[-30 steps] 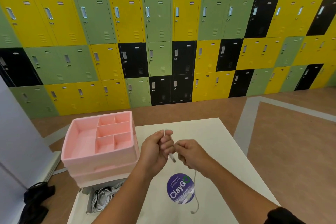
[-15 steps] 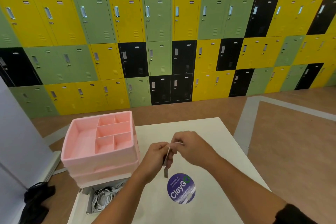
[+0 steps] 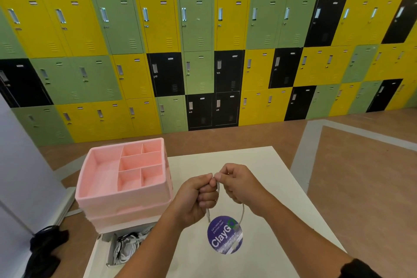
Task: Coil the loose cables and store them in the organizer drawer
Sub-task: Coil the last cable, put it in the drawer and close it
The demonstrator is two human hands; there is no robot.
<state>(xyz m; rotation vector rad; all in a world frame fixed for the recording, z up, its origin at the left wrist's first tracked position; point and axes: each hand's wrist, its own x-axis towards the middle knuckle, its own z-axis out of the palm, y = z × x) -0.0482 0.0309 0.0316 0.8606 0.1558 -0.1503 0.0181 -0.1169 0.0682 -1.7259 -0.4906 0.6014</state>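
Observation:
A thin white cable [image 3: 242, 214] hangs in a loop between my two hands above the white table [image 3: 259, 165]. My left hand [image 3: 198, 196] grips the gathered turns in a fist, and a plug end sticks out below it. My right hand [image 3: 237, 181] pinches the cable beside the left thumb. The pink organizer [image 3: 123, 189] stands at the table's left, its top tray divided into several compartments with nothing in them. Its lower drawer [image 3: 124, 248] is pulled out toward me and holds several tangled cables.
A round purple sticker [image 3: 224, 236] lies on the table under my hands. A dark bag [image 3: 45, 248] sits on the floor at the left beside a white panel. Yellow, green and black lockers [image 3: 203, 52] line the far wall.
My right hand laid a turn of cable over my left fist, then drew back to the right. The long hanging tail has shortened into a loop.

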